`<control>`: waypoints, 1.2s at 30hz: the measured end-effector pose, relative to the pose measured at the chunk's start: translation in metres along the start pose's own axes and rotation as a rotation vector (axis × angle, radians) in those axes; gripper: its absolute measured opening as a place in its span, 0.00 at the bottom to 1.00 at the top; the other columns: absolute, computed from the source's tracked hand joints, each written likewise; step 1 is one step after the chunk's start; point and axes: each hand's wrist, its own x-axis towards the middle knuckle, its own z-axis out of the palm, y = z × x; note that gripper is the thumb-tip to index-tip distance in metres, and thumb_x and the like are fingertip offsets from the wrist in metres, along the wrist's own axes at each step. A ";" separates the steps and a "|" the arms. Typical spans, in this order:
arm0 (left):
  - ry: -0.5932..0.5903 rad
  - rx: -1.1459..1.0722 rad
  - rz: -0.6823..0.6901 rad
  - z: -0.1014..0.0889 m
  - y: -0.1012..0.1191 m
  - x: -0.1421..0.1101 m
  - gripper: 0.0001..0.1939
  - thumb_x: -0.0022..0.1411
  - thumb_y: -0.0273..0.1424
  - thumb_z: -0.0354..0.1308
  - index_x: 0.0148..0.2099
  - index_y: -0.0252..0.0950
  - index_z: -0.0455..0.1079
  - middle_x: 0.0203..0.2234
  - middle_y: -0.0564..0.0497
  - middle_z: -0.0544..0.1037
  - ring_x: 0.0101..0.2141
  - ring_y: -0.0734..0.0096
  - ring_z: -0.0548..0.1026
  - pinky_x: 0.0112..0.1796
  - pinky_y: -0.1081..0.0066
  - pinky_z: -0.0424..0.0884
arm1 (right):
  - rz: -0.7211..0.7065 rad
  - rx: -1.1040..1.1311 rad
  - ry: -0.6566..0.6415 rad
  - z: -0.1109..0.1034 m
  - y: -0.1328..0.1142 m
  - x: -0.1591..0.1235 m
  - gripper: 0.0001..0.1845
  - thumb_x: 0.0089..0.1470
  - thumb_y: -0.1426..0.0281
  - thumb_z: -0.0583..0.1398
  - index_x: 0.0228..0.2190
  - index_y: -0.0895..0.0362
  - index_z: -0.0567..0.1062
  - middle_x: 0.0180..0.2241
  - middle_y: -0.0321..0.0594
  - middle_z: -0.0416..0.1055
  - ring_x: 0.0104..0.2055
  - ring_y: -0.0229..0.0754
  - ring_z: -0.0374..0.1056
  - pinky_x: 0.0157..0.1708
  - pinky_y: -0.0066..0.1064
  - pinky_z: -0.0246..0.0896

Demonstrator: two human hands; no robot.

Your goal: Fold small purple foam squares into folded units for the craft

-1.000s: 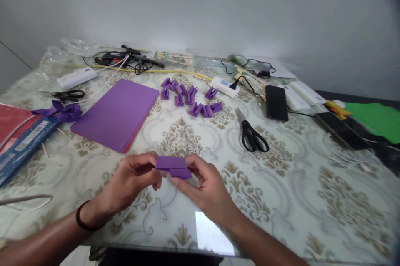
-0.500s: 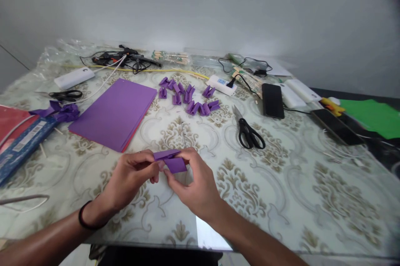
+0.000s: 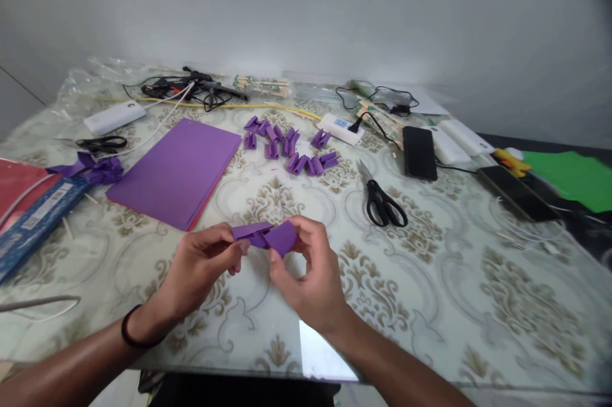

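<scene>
Left hand (image 3: pixel 203 266), right hand (image 3: pixel 313 273): fingers half curled, each pinching 1 end of folded purple paper (image 3: pixel 258 236); long axis roughly parallel to table (image 3: pixel 430 343) front edge.

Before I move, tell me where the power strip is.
Head view: the power strip sits far back on the table, right of centre, between the purple pieces and the nearer phone.
</scene>
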 end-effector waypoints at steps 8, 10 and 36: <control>-0.034 -0.056 -0.032 -0.002 -0.004 0.001 0.15 0.63 0.33 0.68 0.24 0.36 0.74 0.19 0.54 0.75 0.23 0.74 0.71 0.28 0.74 0.70 | 0.005 0.030 0.038 0.001 0.004 -0.001 0.20 0.59 0.76 0.66 0.50 0.49 0.69 0.37 0.33 0.77 0.32 0.38 0.76 0.36 0.31 0.76; -0.088 -0.097 -0.063 -0.002 -0.007 0.002 0.12 0.64 0.33 0.68 0.28 0.36 0.76 0.19 0.54 0.76 0.23 0.74 0.71 0.28 0.74 0.70 | -0.010 0.016 0.019 0.000 0.004 0.000 0.18 0.60 0.75 0.66 0.48 0.49 0.70 0.34 0.32 0.76 0.32 0.38 0.76 0.36 0.30 0.74; -0.175 -0.226 -0.041 0.001 -0.007 -0.001 0.06 0.61 0.30 0.71 0.32 0.36 0.80 0.20 0.55 0.75 0.22 0.76 0.69 0.27 0.76 0.69 | 0.330 0.446 -0.304 -0.004 -0.006 0.006 0.02 0.61 0.69 0.66 0.36 0.53 0.79 0.34 0.35 0.77 0.36 0.41 0.74 0.38 0.31 0.70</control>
